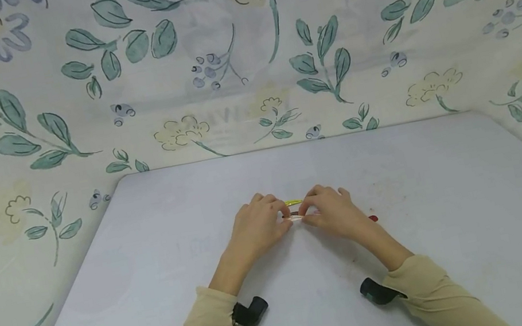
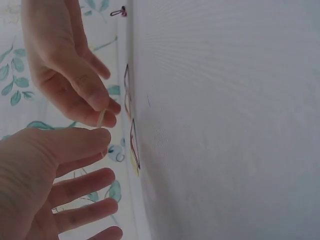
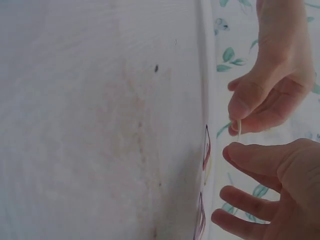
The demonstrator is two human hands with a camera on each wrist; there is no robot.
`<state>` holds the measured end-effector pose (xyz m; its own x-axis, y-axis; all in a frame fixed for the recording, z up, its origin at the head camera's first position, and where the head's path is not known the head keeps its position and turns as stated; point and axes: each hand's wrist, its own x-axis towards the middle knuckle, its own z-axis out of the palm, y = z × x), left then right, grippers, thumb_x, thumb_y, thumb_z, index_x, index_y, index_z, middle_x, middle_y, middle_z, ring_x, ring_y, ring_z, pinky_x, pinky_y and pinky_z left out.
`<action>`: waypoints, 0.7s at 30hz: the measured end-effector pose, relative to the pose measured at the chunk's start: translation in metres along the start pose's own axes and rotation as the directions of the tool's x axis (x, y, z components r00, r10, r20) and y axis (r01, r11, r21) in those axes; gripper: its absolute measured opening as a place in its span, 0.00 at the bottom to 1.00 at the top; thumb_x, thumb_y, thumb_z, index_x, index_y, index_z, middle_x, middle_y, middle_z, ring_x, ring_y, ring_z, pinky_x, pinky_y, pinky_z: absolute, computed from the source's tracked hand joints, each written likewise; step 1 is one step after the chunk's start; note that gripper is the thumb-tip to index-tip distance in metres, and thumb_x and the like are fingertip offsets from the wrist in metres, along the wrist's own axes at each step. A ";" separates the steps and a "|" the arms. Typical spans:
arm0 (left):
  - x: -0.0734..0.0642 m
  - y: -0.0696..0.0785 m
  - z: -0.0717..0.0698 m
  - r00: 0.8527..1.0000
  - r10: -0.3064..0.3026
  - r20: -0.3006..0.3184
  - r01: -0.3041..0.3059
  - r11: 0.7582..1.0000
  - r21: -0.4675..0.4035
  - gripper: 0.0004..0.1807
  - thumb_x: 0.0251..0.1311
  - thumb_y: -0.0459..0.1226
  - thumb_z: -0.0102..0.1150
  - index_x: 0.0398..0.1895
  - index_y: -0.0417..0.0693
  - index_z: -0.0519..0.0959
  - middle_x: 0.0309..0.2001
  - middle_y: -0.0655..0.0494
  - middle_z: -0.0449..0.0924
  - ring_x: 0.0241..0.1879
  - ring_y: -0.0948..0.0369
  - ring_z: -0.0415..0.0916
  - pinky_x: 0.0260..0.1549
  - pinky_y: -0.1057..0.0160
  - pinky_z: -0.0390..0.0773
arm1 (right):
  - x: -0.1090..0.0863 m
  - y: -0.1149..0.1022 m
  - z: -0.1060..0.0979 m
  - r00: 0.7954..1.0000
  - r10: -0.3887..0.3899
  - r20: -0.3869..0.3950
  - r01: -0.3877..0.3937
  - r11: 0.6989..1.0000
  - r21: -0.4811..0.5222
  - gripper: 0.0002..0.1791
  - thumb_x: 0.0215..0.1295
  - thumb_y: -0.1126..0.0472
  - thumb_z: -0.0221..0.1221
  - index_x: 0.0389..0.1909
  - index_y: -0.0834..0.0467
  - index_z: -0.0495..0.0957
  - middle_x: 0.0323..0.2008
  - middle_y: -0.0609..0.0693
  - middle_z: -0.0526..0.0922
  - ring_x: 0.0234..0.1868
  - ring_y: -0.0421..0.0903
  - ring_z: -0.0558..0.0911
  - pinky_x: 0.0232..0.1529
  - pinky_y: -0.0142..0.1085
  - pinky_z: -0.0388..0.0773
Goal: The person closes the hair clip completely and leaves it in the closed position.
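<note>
A thin pale rubber band (image 1: 294,217) is stretched between my two hands, just above the table. My left hand (image 1: 258,222) pinches one end between thumb and index finger; in the left wrist view its other fingers spread apart. At the opposite end, the thumb and fingertips of my right hand (image 1: 332,208) pinch the band. Behind the hands lies a yellow loop (image 1: 293,202). The left wrist view has a purplish loop (image 2: 126,87) and a dark reddish loop (image 2: 133,142) lying flat on the tabletop, with yellow beside the latter.
A small red item (image 1: 373,219) lies by my right wrist; the left wrist view gives it a knotted, looped look (image 2: 119,11). The white table (image 1: 146,224) meets a floral cloth (image 1: 226,116) at its back and sides. Black wrist cameras (image 1: 250,312) sit at both cuffs.
</note>
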<state>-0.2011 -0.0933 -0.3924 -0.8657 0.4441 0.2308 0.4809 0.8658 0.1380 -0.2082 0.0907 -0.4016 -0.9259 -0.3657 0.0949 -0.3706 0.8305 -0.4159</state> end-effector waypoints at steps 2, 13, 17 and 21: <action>0.001 0.000 0.001 1.000 -0.008 0.013 0.008 1.000 -0.004 0.05 0.57 0.43 0.70 0.34 0.55 0.85 0.46 0.57 0.84 0.47 0.55 0.76 0.38 0.54 0.79 | 0.000 0.000 0.000 1.000 -0.005 -0.003 0.005 1.000 -0.002 0.04 0.63 0.59 0.66 0.37 0.52 0.86 0.51 0.55 0.81 0.56 0.56 0.78 0.60 0.70 0.60; 0.004 -0.001 0.004 0.995 -0.043 0.094 0.045 0.999 -0.019 0.06 0.57 0.42 0.69 0.36 0.55 0.85 0.45 0.55 0.82 0.46 0.54 0.75 0.37 0.53 0.78 | -0.001 -0.006 -0.002 0.996 0.015 0.086 -0.012 0.999 -0.034 0.06 0.64 0.59 0.64 0.40 0.51 0.87 0.55 0.57 0.79 0.60 0.59 0.75 0.63 0.69 0.56; 0.004 0.000 0.005 0.990 -0.057 0.128 0.061 0.998 -0.022 0.08 0.57 0.43 0.69 0.38 0.54 0.86 0.46 0.54 0.82 0.47 0.54 0.75 0.38 0.52 0.78 | -0.001 -0.007 -0.002 0.994 0.032 0.106 -0.027 0.999 -0.047 0.06 0.64 0.59 0.64 0.39 0.50 0.87 0.58 0.58 0.77 0.63 0.60 0.72 0.65 0.70 0.53; 0.004 0.001 0.006 0.988 -0.060 0.140 0.064 0.998 -0.023 0.08 0.57 0.43 0.69 0.39 0.54 0.86 0.45 0.54 0.82 0.47 0.54 0.75 0.38 0.52 0.78 | -0.001 -0.008 -0.001 0.993 0.037 0.113 -0.031 0.998 -0.053 0.06 0.64 0.59 0.64 0.40 0.50 0.87 0.59 0.58 0.77 0.64 0.60 0.72 0.65 0.70 0.52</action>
<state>-0.2050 -0.0894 -0.3967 -0.9039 0.4193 0.0849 0.4278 0.8868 0.1750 -0.2044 0.0852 -0.3976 -0.9247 -0.3800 -0.0228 -0.3453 0.8624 -0.3702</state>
